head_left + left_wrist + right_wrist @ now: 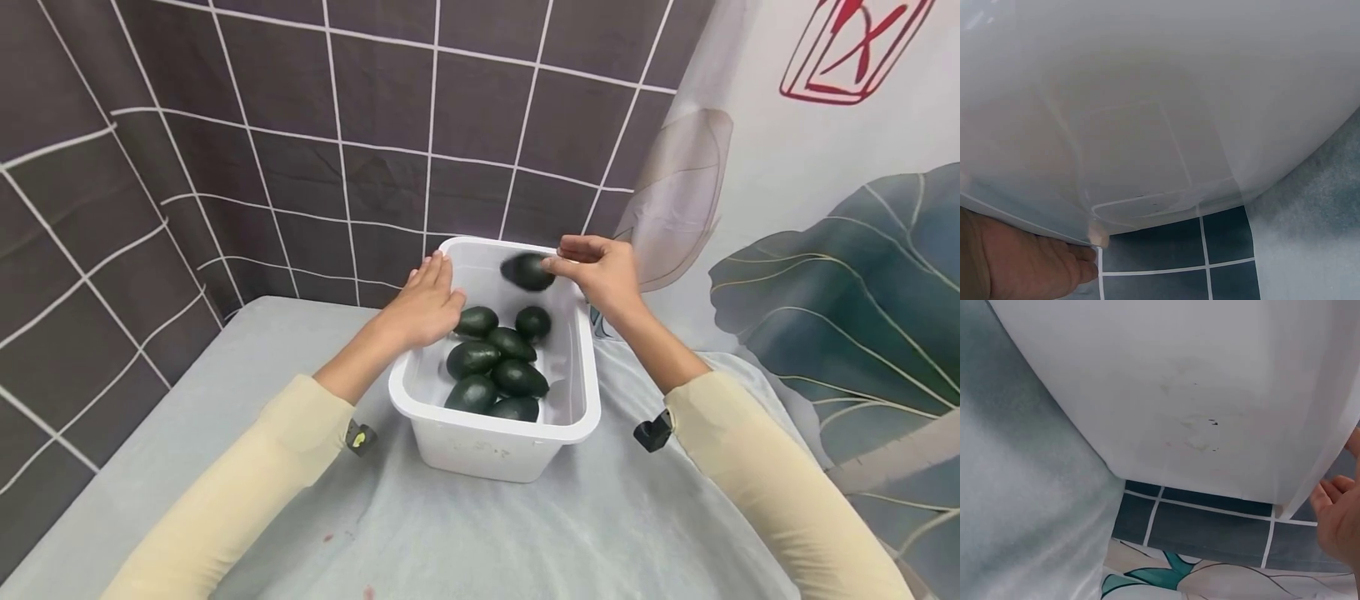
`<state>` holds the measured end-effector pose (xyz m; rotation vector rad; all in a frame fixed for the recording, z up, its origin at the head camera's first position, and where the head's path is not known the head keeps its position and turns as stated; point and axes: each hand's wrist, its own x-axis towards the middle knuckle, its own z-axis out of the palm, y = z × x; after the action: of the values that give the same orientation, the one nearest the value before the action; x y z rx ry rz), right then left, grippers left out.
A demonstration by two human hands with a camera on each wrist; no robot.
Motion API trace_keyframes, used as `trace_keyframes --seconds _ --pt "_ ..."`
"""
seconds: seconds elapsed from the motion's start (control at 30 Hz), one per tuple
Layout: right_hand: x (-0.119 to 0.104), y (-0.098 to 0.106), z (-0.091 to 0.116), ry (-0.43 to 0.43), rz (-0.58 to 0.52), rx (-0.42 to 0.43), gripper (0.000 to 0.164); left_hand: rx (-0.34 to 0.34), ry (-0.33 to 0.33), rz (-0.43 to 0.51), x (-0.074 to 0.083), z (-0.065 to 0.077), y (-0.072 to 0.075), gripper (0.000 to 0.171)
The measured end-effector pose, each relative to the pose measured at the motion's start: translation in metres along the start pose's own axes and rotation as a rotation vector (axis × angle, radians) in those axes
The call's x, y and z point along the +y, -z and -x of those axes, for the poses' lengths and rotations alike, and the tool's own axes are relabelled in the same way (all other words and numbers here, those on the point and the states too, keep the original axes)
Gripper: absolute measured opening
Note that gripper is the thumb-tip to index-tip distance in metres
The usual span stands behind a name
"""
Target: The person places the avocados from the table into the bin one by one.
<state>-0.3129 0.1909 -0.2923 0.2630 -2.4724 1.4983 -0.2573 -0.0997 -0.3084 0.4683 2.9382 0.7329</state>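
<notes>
A white plastic tub (480,454) holds several dark green avocados (473,358) in its near and middle part. My left hand (427,304) lies over the tub's left rim with its fingers straight and nothing in them. At the far right corner is my right hand (603,267), fingers loosely bent. One blurred avocado (527,272) is just left of its fingers, overlapped by the thumb tip, over the tub's far end. Both wrist views mostly show the tub's outer wall (1135,137), with the left hand (1041,262) and right hand (1338,519) at the edges.
The tub stands on a table covered by a pale grey-green cloth (337,508). Behind and to the left hangs a dark curtain (277,75) with white grid lines. A white curtain (787,167) with leaf prints hangs at the right, close to the right arm.
</notes>
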Motion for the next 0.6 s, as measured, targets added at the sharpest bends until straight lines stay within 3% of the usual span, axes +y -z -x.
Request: trace_keyframes --seconds 0.3,0.6 --pt "0.006 0.005 0.004 0.017 -0.031 0.034 0.056 -0.011 0.0 0.004 0.003 -0.001 -0.001 0.077" --pt "0.012 0.015 0.008 -0.018 -0.068 0.098 0.054 -0.009 -0.008 0.004 0.001 -0.002 0.001 0.077"
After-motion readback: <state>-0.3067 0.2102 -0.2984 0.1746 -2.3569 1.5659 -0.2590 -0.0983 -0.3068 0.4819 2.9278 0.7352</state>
